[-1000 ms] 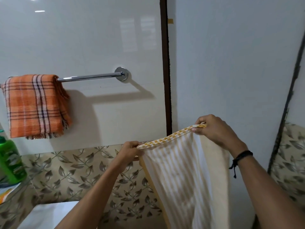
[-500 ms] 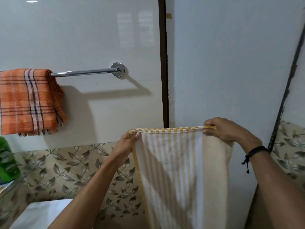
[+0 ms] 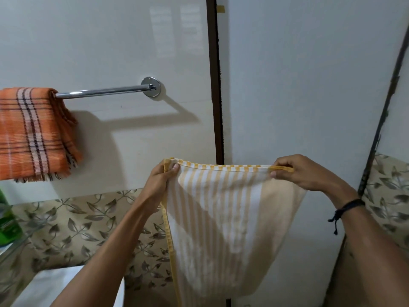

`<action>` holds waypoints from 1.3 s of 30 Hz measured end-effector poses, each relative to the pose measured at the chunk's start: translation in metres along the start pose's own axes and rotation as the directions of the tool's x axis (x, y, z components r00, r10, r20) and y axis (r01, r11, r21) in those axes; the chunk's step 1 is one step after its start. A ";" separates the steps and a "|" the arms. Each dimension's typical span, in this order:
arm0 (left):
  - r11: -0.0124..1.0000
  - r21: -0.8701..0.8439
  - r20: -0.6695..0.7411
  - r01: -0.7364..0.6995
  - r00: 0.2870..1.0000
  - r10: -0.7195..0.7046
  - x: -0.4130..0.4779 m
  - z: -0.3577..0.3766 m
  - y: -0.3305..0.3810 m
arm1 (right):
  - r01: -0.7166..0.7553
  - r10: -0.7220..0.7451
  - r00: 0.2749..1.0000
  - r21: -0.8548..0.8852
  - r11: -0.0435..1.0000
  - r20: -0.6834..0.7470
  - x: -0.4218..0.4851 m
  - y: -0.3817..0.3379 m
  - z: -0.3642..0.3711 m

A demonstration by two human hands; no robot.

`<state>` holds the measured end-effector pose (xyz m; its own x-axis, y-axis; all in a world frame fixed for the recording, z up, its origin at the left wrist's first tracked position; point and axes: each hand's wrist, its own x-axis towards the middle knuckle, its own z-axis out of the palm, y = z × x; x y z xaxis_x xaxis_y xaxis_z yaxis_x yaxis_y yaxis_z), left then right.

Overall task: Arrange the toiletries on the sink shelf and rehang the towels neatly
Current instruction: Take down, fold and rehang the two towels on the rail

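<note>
A yellow-and-white striped towel hangs stretched between my hands, its top edge level in front of the wall. My left hand pinches the top left corner and my right hand pinches the top right corner. An orange plaid towel is folded over the left part of a chrome towel bar on the wall, up and left of my hands. The right half of the bar is bare.
A green bottle stands on a glass shelf at the far left edge. A white sink shows at the bottom left. A dark vertical strip divides the wall panels. Leaf-patterned tiles run below.
My hands have pulled the striped towel's top edge wider and level, and lifted it slightly. The view has shifted a little to the right.
</note>
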<state>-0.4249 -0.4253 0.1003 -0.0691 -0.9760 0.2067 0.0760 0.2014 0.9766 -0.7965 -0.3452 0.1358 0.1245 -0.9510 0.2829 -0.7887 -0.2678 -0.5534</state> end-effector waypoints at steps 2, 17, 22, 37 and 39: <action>0.998 0.060 -0.021 -0.018 1.000 0.019 0.001 -0.003 -0.001 | -0.015 0.015 0.999 0.010 1.000 -0.035 0.002 -0.001 0.002; 0.999 0.000 0.120 0.036 0.992 -0.036 0.009 -0.020 -0.020 | 0.099 -0.116 0.973 0.097 0.990 0.199 0.006 0.001 -0.010; 0.992 -0.117 0.128 0.051 0.991 -0.036 0.013 -0.019 -0.018 | 0.095 -0.103 0.978 0.053 0.994 0.184 0.011 0.006 -0.002; 0.996 -0.068 0.168 -0.057 0.983 0.067 0.013 -0.031 -0.001 | 0.151 -0.153 0.987 -0.036 0.988 -0.058 0.017 -0.003 0.001; 0.997 -0.029 0.091 -0.072 0.993 0.074 0.011 -0.034 -0.003 | 0.122 -0.126 0.989 -0.053 0.991 -0.081 0.016 0.001 0.002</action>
<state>-0.3921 -0.4395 0.0980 -0.1538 -0.9466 0.2835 0.1099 0.2687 0.9569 -0.7938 -0.3610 0.1383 0.1735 -0.8939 0.4132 -0.7986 -0.3732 -0.4722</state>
